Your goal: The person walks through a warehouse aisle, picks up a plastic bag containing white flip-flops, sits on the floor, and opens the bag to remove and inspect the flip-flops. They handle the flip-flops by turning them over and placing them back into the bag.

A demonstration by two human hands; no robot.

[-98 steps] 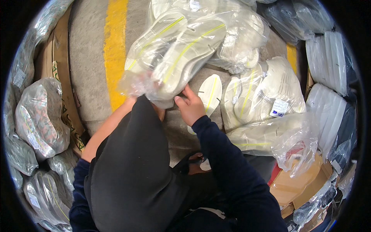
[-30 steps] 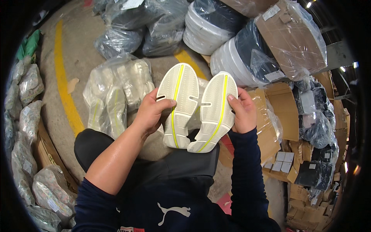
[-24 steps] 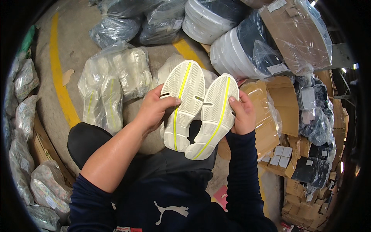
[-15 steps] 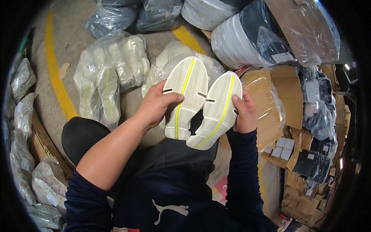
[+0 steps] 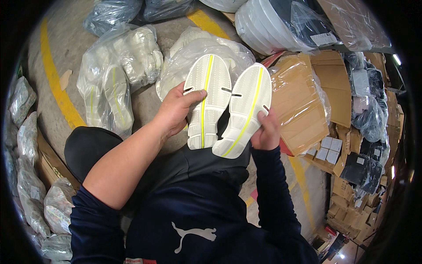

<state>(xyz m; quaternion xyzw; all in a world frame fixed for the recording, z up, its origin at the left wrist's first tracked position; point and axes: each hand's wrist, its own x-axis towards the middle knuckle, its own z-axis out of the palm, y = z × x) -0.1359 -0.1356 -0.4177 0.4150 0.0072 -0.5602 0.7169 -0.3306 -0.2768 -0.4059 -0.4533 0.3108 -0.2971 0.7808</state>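
Note:
Two off-white shoe soles, each with a yellow-green stripe down its length, are held up side by side over my lap with their tread facing me. My left hand grips the left shoe sole, its thumb lying across the tread near the stripe. At the outer edge of the right shoe sole, my right hand has its thumb and fingers closed; it looks slightly blurred. Behind the soles lies a clear plastic bag of similar pale soles. Another clear bag of soles rests on the floor to the left.
An opened cardboard box stands at the right, with small white boxes beyond it. Stacked white round pieces and dark plastic bags are at the back. Filled clear bags line the left side.
My view has shifted, so most of the surroundings sit higher. The right hand has slid lower along the right sole's outer edge. Both soles stay side by side.

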